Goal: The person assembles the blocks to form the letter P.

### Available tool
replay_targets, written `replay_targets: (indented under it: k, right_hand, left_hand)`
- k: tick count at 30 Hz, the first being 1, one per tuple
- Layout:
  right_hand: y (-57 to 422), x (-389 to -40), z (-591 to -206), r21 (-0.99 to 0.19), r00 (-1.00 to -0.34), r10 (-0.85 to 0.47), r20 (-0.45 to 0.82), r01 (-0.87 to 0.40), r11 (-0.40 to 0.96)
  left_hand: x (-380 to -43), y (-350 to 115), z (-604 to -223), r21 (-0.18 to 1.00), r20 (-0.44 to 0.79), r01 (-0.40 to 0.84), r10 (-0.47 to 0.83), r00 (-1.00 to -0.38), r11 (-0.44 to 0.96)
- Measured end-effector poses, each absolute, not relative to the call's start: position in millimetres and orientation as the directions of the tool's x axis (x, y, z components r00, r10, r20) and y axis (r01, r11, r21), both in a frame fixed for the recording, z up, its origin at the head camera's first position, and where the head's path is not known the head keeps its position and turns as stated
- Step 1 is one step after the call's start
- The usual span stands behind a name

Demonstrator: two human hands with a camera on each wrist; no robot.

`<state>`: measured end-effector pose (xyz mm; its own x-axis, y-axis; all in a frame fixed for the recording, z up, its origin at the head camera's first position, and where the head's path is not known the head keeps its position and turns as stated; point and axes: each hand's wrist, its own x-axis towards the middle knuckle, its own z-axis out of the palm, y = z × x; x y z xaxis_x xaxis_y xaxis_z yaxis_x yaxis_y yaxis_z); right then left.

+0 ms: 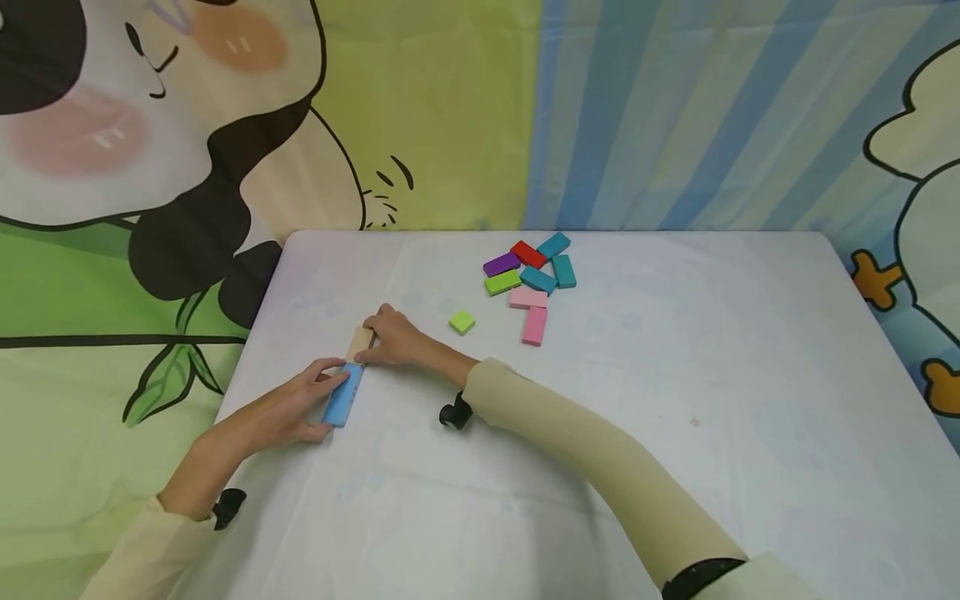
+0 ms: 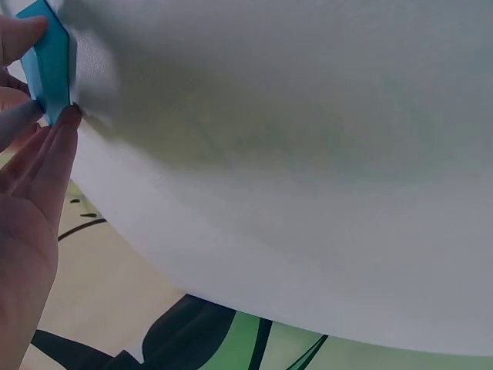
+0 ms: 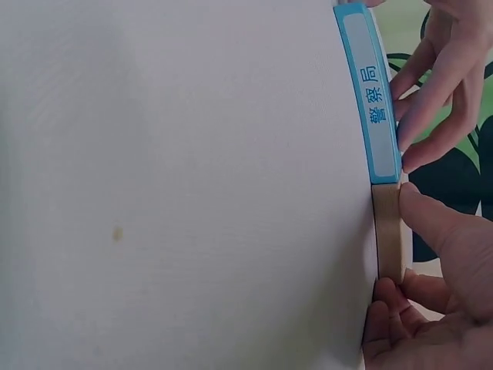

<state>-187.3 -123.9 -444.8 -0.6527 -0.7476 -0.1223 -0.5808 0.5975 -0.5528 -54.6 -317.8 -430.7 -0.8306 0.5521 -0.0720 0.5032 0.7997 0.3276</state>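
Observation:
At the table's left side, my left hand (image 1: pixel 288 408) holds a long blue block (image 1: pixel 343 400) between its thumb and fingers. The block lies on the cloth; in the right wrist view its side (image 3: pixel 370 92) bears a white panel with printed characters. My right hand (image 1: pixel 401 340) pinches a plain wooden block (image 1: pixel 360 342), its thumb at the near end and fingers at the far end. The wooden block (image 3: pixel 389 235) stands end to end with the blue one, in one line. In the left wrist view my left fingers cover part of the blue block (image 2: pixel 54 69).
A loose cluster of small blocks lies toward the back middle: purple (image 1: pixel 501 264), red (image 1: pixel 528 253), green (image 1: pixel 502 282), pink (image 1: pixel 534 326) and several teal (image 1: pixel 564 271). A small green block (image 1: pixel 462 322) sits apart. A white cloth (image 1: pixel 675 375) covers the table; printed curtains hang behind.

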Motion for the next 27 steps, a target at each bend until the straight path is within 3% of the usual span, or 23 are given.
replay_targets:
  k: [9, 15, 22, 27]
  right_hand:
    - [-121.6, -199.0, -446.1, -0.698, -0.618, -0.779, -0.106, -0.511, 0.501]
    - [-119.0, -206.5, -445.9, -0.786, -0.616, -0.776, -0.138, -0.409, 0.464]
    - [-121.2, -210.4, -452.3, -0.814, -0.607, -0.783, -0.134, -0.384, 0.437]
    - [-119.8, -208.4, -452.4, -0.822, -0.587, -0.800, -0.124, -0.390, 0.414]
  left_hand:
    - [-59.3, -321.3, -424.2, 0.217, 0.021, 0.593, 0.603, -0.797, 0.776]
    - [-64.4, -320.7, -420.6, 0.136, 0.097, 0.669, 0.662, -0.743, 0.731]
    - [-76.8, -312.8, -410.3, 0.209, -0.074, 0.589, 0.613, -0.787, 0.781]
    - [-87.0, -306.9, -414.4, 0.272, -0.103, 0.549, 0.591, -0.800, 0.790]
